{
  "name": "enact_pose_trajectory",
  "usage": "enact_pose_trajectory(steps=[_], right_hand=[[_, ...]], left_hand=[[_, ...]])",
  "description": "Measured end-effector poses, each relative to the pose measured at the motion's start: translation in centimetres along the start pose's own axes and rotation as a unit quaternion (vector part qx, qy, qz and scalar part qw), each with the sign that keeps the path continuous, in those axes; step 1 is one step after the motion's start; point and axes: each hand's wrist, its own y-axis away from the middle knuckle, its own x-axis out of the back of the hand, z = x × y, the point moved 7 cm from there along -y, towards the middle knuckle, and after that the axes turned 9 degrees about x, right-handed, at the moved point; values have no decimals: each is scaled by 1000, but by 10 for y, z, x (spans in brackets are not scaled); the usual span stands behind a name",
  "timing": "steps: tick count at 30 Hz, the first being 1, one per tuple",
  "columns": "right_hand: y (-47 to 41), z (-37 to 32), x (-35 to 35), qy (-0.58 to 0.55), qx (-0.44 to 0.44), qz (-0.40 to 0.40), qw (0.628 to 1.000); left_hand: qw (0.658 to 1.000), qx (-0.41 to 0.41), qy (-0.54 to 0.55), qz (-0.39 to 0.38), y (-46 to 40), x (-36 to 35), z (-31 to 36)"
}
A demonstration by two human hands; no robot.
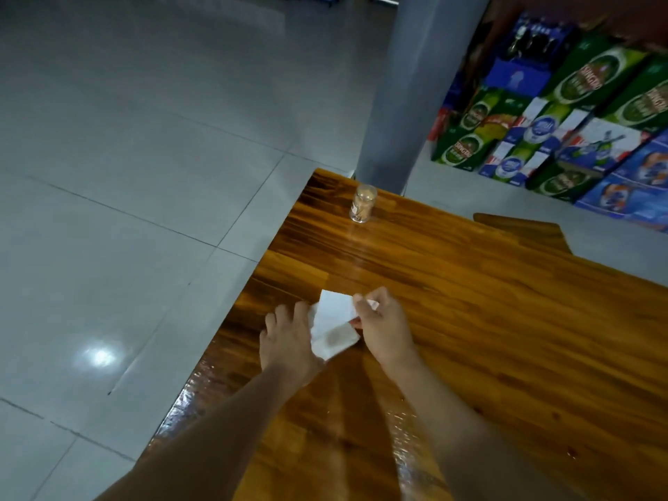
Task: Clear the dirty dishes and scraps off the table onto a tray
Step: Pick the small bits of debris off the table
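A white paper napkin (334, 323) lies folded on the glossy wooden table (488, 320), with a faint stain on its near part. My left hand (289, 341) grips the napkin's left edge, fingers curled over it. My right hand (383, 323) pinches its far right corner between thumb and fingers and lifts that flap a little. Both hands work near the table's left edge. No tray or dishes are in view.
A clear jar of toothpicks (362, 204) stands upright near the table's far corner. A wooden seat (524, 231) shows beyond the far edge. A grey pillar (401, 92) rises behind the table; stacked drink cartons (578, 121) fill the right. Tiled floor (144, 175) lies left.
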Motion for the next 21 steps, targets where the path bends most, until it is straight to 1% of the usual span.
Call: enact_pose_trajectory(steps=[2, 4, 6, 8, 10, 14, 17, 19, 21], right_hand=[[4, 8, -11, -41, -30, -60, 997], [8, 11, -14, 5, -22, -97, 995], [9, 3, -9, 73, 32, -83, 993], [13, -8, 1, 79, 71, -46, 993], [17, -16, 10, 54, 74, -16, 996], [28, -33, 33, 36, 41, 35, 998], [38, -44, 49, 56, 59, 9, 997], [44, -44, 60, 127, 68, -24, 989], [49, -45, 78, 215, 80, -14, 973]], left_hand=[[1000, -6, 22, 0, -1, 0, 3], [999, -11, 47, -7, 0, 3, 4], [998, -25, 65, -9, 1, 7, 4], [995, -52, 82, -8, 4, 13, 6], [992, -73, 105, -15, 10, 23, 12], [988, -103, 114, -18, 24, 47, 28], [987, -107, 117, -15, 30, 61, 39], [984, -119, 130, -13, 34, 67, 50], [983, -136, 120, -8, 40, 72, 67]])
